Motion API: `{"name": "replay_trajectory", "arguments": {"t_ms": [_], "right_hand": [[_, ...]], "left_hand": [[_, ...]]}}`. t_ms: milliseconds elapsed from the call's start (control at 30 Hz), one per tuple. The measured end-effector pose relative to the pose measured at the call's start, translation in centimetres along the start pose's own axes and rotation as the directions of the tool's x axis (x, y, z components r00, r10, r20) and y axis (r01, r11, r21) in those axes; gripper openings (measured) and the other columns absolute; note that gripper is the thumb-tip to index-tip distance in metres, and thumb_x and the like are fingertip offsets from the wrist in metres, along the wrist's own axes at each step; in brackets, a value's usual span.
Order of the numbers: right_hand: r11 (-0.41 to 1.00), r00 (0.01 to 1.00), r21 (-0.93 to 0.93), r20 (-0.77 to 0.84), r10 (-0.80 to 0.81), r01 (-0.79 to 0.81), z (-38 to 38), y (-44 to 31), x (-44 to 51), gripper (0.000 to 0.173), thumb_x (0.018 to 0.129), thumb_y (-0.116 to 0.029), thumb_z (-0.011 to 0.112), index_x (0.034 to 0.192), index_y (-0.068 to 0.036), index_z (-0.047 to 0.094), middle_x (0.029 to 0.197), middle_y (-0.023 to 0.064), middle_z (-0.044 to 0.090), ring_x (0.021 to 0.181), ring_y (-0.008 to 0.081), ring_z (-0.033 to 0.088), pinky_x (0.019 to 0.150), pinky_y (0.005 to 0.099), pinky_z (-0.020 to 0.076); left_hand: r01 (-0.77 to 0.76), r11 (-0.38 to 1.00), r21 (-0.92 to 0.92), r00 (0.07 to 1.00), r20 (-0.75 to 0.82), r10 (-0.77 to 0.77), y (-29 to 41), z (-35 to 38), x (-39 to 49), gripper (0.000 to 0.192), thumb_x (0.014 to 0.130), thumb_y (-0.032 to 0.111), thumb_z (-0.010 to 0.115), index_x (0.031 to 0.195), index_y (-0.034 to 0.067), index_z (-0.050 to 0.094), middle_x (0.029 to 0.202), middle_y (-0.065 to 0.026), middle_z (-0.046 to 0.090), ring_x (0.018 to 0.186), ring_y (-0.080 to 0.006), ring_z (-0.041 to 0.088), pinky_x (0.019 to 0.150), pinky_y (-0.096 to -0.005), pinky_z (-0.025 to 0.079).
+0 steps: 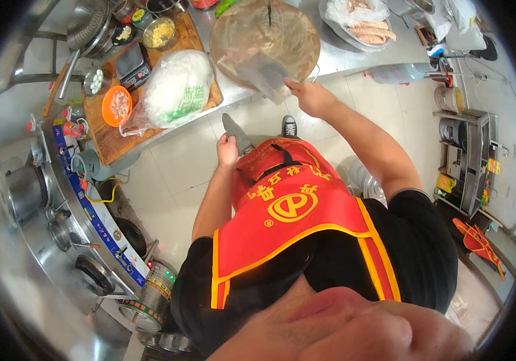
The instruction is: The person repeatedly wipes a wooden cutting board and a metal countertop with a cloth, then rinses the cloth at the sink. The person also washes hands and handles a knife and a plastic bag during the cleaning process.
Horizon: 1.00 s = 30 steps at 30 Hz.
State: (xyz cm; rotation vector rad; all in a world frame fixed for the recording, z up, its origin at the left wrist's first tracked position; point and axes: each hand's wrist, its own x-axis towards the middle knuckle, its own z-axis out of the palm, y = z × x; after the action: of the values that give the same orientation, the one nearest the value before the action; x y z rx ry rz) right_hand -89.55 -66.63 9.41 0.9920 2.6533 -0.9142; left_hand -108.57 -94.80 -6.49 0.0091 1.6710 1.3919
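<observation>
My right hand grips a cleaver by its handle. Its broad blade, blurred, lies over the near edge of a round wooden chopping block, whose top looks wet and worn. In front of my red apron, my left hand has its fingers curled on what looks like a grey cloth. That hand is lower than the counter and apart from the block. To the left of the block, a tied clear plastic bag with pale contents sits on a rectangular wooden board.
A digital scale, an orange bowl of meat and a metal bowl of chopped yellow pieces stand on the left. A bowl of meat is at right. Stove equipment lines my left; a metal shelf stands right.
</observation>
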Motion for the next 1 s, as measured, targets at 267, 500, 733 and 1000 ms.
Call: {"name": "replay_trajectory", "arguments": {"t_ms": [267, 500, 733, 1000], "right_hand": [[0.988, 0.978, -0.157, 0.208, 0.023, 0.011, -7.0, 1.8, 0.1, 0.045, 0.101, -0.016, 0.052, 0.146, -0.021, 0.056, 0.110, 0.0210, 0.071, 0.097, 0.0423, 0.068, 0.087, 0.0491, 0.0545], [0.933, 0.910, -0.341, 0.413, 0.041, 0.113, -10.2, 6.7, 3.9, 0.057, 0.098, -0.012, 0.053, 0.152, -0.029, 0.048, 0.110, 0.0230, 0.071, 0.101, 0.0399, 0.069, 0.090, 0.0508, 0.0550], [0.938, 0.925, -0.041, 0.181, -0.333, 0.345, -9.2, 4.4, 6.5, 0.049, 0.099, -0.015, 0.056, 0.147, -0.021, 0.053, 0.096, 0.0230, 0.071, 0.088, 0.0419, 0.069, 0.080, 0.0514, 0.0543], [0.998, 0.990, 0.016, 0.127, -0.062, 0.060, -4.9, 9.2, -1.2, 0.045, 0.099, -0.017, 0.057, 0.143, -0.025, 0.059, 0.088, 0.0270, 0.069, 0.080, 0.0455, 0.067, 0.076, 0.0523, 0.0536]], "left_hand": [[-0.103, 0.995, -0.019, 0.979, -0.179, 0.098, 2.1, 6.1, -0.3, 0.028, 0.096, 0.008, 0.050, 0.116, -0.002, 0.066, 0.098, -0.0065, 0.070, 0.078, -0.0120, 0.062, 0.069, -0.0268, 0.050], [-0.136, 0.963, -0.231, 0.956, -0.286, 0.066, 3.7, 9.5, 0.5, 0.028, 0.094, 0.010, 0.050, 0.114, -0.004, 0.064, 0.084, -0.0035, 0.064, 0.068, -0.0131, 0.056, 0.059, -0.0301, 0.047], [-0.072, 0.995, -0.071, 0.950, -0.308, 0.047, 4.4, 7.6, 0.3, 0.028, 0.093, 0.010, 0.049, 0.111, -0.004, 0.066, 0.083, -0.0024, 0.062, 0.069, -0.0123, 0.054, 0.059, -0.0296, 0.046], [-0.188, 0.963, -0.194, 0.981, -0.075, 0.177, 10.0, 3.7, 2.9, 0.035, 0.095, 0.012, 0.055, 0.123, -0.006, 0.065, 0.106, -0.0071, 0.069, 0.093, -0.0152, 0.061, 0.084, -0.0280, 0.048]]}}
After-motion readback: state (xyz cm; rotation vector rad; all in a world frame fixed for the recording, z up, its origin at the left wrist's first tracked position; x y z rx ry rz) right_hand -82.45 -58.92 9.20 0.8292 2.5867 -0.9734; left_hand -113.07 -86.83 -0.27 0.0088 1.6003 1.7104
